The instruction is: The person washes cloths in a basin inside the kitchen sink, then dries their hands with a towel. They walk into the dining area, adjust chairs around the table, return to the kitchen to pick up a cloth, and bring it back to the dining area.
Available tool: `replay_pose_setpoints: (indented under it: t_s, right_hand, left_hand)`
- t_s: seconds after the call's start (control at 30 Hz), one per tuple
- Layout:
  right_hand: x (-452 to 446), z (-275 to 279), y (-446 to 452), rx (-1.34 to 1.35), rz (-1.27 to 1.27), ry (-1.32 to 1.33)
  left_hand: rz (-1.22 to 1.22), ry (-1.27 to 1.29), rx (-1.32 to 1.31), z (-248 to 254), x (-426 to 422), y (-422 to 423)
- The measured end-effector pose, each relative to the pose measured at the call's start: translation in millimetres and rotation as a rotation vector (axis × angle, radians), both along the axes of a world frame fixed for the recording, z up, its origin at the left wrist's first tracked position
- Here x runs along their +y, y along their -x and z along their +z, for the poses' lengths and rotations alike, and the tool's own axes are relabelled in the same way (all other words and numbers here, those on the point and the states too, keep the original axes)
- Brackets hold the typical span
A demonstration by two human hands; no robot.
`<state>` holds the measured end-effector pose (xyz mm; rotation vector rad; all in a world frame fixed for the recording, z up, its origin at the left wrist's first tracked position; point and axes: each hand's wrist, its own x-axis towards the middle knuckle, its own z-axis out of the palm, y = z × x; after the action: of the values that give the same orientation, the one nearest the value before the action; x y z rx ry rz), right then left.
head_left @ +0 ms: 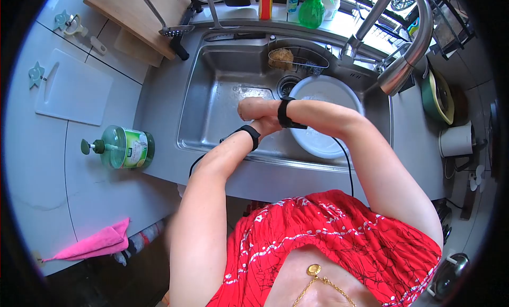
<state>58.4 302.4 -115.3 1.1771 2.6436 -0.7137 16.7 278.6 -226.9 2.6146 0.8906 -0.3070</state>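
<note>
Over the steel sink (pixel 212 103), my two forearms cross at the wrists, each with a black band. My right hand (pixel 252 108) comes from the right and lies on top, its fingers curled in; whether anything is inside is hidden. Just below it, my left hand (pixel 266 125) touches or nearly touches the right wrist, its fingers mostly hidden. A round white basin (pixel 328 132) rests in the sink's right part, partly under my right forearm. The drain (pixel 288 85) shows beside the basin's upper left edge.
A wire caddy (pixel 307 58) holding a sponge (pixel 281 58) hangs at the sink's back. The curved faucet (pixel 419 47) reaches over the back right. On the left counter stand a green soap bottle (pixel 127 148), a white board (pixel 74 89) and a pink cloth (pixel 98 242).
</note>
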Motion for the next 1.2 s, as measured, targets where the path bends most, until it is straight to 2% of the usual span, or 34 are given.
replay_pose_setpoints:
  t_s: [0.07,0.17,0.23,0.27,0.3,0.33,0.37,0.4,0.43,0.47,0.53,0.57,0.67,0.73,0.77,0.8,0.83,0.87,0.93,1.0,1.07,1.1,1.2]
  right_hand:
    - [-20.4,44.3,4.6,-0.174,-0.060,-0.057]
    - [-18.5,14.1,8.7,0.010,-0.225,0.020]
    - [-13.3,-2.3,9.1,0.091,-0.296,0.008]
    - [-8.1,-9.1,8.3,0.134,-0.333,-0.002]
    - [0.6,-14.6,4.4,0.194,-0.388,0.012]
    - [13.2,-20.2,-3.4,0.253,-0.444,0.026]
    - [26.4,-25.0,-12.8,0.313,-0.499,0.038]
    - [42.3,-34.4,-23.5,0.304,-0.567,0.008]
    - [50.6,-28.8,-37.8,0.321,-0.636,0.195]
    - [53.0,-24.1,-52.9,0.338,-0.702,0.383]
    - [39.1,-33.4,-81.1,0.956,-1.048,0.849]
    - [34.1,-43.0,-91.6,1.191,-1.069,1.060]
    - [-15.1,14.7,-109.5,1.122,-1.038,1.102]
    - [-25.4,9.0,-133.8,0.819,-0.947,0.600]
    - [-31.1,9.0,-155.6,0.699,-0.923,0.379]
    - [-29.1,-5.5,-189.2,0.506,-0.788,0.105]
    - [-35.9,-18.9,-222.2,0.297,-0.747,-0.235]
    - [-44.8,-43.4,-264.2,0.222,-0.777,-0.421]
    - [-74.0,-48.6,-321.3,-0.127,-0.945,-0.558]
    - [-114.5,-34.4,-343.5,-0.236,-1.063,-0.479]
    - [-130.2,-40.0,-363.1,-0.221,-1.222,-0.217]
    - [-130.8,-39.4,-368.1,-0.133,-1.226,-0.067]
    - [-145.7,-34.7,-369.3,0.376,-1.423,0.442]
  left_hand:
    - [0.216,0.271,-0.190,31.5,-18.8,1.2]
    - [0.534,0.667,-0.463,77.8,-38.7,7.4]
    - [0.407,0.563,-0.390,75.2,-37.2,13.3]
    - [0.014,0.273,-0.240,56.3,-28.5,16.9]
    - [-0.418,-0.351,-0.063,38.1,-19.9,20.4]
    - [-0.667,-0.826,-0.085,53.0,-16.1,20.5]
    - [-0.665,-0.843,0.046,68.2,-18.8,24.8]
    - [-0.661,-0.860,0.177,109.8,-25.2,27.9]
    - [-0.630,-0.762,0.019,115.0,-20.1,29.2]
    - [-0.536,-0.767,-0.103,123.7,-17.9,32.3]
    - [-0.343,-0.758,-0.350,143.2,-18.6,36.4]
    - [-0.222,-0.759,-0.439,148.9,-16.3,36.1]
    - [0.391,-0.233,-0.452,152.1,-20.4,39.2]
    - [0.631,-0.254,-0.466,153.2,-14.7,45.5]
    - [0.785,0.031,-0.618,157.2,-9.2,56.4]
    - [0.934,0.330,-0.753,170.1,-7.2,67.8]
    - [0.991,0.343,-0.915,179.5,-10.8,75.2]
    - [1.051,0.355,-1.077,186.3,-15.1,81.6]
    - [1.080,0.439,-1.232,192.1,-20.6,97.9]
    - [1.124,0.456,-1.245,203.6,-29.8,106.0]
    - [1.165,0.486,-1.255,205.3,-39.6,108.9]
    - [1.177,0.507,-1.260,205.6,-42.2,108.6]
    - [1.212,0.591,-1.265,201.2,-51.2,102.0]
